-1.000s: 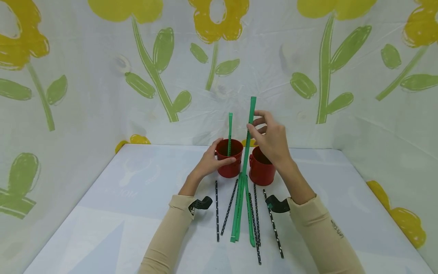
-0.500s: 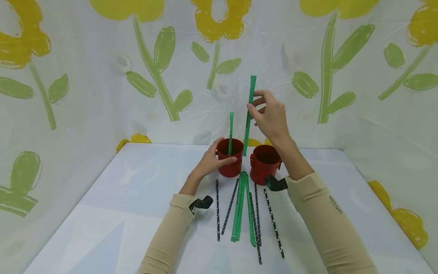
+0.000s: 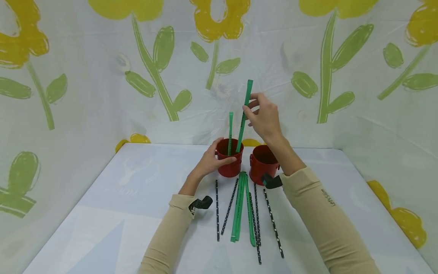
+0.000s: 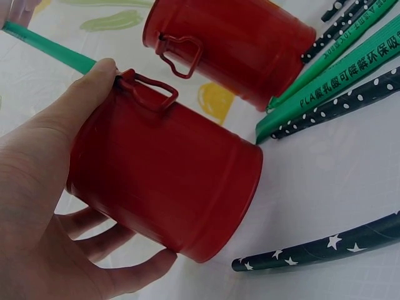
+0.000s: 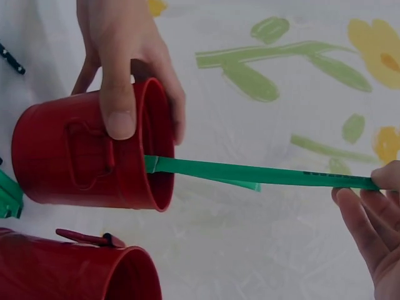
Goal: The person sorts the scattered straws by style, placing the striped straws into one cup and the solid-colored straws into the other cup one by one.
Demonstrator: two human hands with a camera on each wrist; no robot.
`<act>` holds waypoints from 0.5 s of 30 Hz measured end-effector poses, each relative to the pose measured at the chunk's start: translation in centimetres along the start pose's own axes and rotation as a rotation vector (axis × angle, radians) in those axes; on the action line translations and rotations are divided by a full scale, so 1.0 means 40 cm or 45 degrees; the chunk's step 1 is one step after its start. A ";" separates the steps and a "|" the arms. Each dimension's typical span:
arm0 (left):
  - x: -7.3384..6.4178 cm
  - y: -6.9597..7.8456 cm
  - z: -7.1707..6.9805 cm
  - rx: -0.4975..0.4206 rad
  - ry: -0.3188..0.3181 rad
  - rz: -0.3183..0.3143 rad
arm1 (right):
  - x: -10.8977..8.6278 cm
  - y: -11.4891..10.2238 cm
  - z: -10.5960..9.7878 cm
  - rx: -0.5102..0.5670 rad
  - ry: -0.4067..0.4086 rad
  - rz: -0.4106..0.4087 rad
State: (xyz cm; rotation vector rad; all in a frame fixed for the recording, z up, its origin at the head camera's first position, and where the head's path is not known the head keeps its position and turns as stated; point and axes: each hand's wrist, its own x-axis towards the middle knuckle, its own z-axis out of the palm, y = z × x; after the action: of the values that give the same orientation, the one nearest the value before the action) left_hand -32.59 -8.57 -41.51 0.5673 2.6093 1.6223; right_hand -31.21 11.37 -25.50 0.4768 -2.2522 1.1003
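My left hand [image 3: 208,163] grips a small red metal bucket [image 3: 230,170] standing at the back of the table, thumb along its rim and fingers round the far side. A green-wrapped straw [image 3: 230,127] stands inside it. Between thumb and fingertips, my right hand [image 3: 265,117] pinches a second green-wrapped straw [image 5: 250,174] near its upper part. That straw slants down, its lower end inside the bucket's mouth in the right wrist view. Beside the first bucket stands another red bucket [image 3: 261,169], under my right forearm.
Several more green-wrapped straws [image 3: 238,213] lie on the table in front of the buckets. Around them lie dark patterned straws, one with white stars [image 4: 331,242] and others with white dots [image 4: 350,100]. A flower-printed sheet [image 3: 260,57] hangs behind the table's back edge.
My right hand has lifted the green-wrapped straw off the pile, then shifted left and slightly down, bringing its lower end into the left bucket's mouth. My left hand keeps its grip there.
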 end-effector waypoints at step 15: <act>0.001 -0.001 -0.002 -0.015 -0.005 -0.005 | -0.058 0.041 0.073 0.031 -0.112 0.075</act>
State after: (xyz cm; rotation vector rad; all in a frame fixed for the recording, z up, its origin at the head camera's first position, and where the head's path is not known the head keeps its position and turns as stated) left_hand -32.66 -8.63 -41.50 0.5635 2.5948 1.6324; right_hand -31.33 10.15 -29.39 0.4803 -2.3445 1.1586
